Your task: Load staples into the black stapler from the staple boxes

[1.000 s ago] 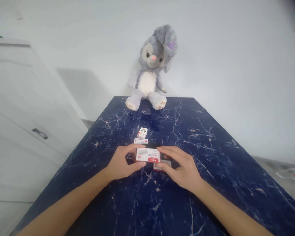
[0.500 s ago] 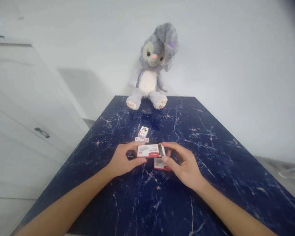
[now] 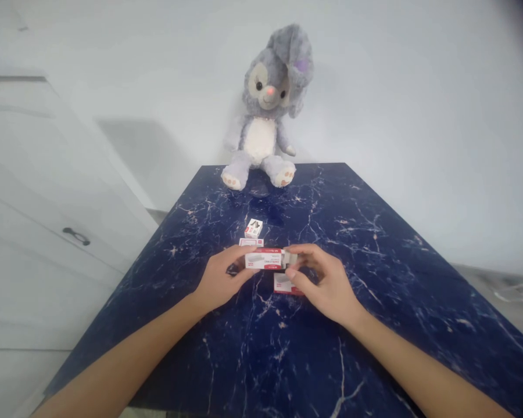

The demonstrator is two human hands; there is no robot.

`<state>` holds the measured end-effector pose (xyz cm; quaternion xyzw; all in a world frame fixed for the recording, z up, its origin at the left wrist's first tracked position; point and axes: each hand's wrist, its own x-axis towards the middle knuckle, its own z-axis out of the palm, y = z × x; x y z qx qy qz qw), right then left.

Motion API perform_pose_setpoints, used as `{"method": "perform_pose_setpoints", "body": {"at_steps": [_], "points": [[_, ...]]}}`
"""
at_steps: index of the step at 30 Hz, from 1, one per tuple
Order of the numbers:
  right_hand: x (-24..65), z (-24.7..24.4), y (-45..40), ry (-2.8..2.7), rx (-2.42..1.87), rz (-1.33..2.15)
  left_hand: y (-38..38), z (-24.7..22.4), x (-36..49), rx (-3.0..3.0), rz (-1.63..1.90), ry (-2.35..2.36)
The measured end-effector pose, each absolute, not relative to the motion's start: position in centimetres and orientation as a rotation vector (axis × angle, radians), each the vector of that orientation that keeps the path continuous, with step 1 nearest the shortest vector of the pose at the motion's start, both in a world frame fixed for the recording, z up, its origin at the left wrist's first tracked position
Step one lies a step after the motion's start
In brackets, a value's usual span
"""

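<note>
A red and white box [image 3: 264, 259] is held level above the table between both hands. My left hand [image 3: 222, 276] grips its left end, thumb below and fingers above. At its right end, where a flap stands out, my right hand [image 3: 325, 281] pinches with thumb and fingers. Below and to the right lies a second red and white box [image 3: 284, 284], partly covered by my right hand. Just behind the held box are a flat white box with red print [image 3: 251, 241] and a small white box [image 3: 254, 228].
A grey plush rabbit [image 3: 261, 136] sits at the far edge of the dark blue marbled table [image 3: 261, 348], against the wall. On the left stands a white cabinet [image 3: 47, 232] with a dark handle. Some whitish item [image 3: 516, 293] lies low at the right.
The held box has tilted, so its red long edge now shows, and its right-end flap is more visible. The whole view has shifted slightly.
</note>
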<state>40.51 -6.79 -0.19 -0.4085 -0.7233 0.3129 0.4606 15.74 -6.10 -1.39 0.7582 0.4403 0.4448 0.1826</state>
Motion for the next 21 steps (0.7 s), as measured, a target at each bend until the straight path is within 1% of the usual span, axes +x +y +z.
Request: {"method": "perform_pose_setpoints", "body": {"at_steps": [4,8,21], "points": [[40.23,-0.46,-6.66,-1.649,-1.078,0.886,-6.28,-1.33,15.63,2.185,1.199,1.254],[40.17,-0.18,-6.59,-1.589,-1.060,0.956,-6.41,-1.58,15.49,2.134,1.199,1.265],[40.38,-0.05,-6.47,-1.517,-1.062,1.012,-6.49,-0.89,15.81,2.134,1.118,1.289]]}}
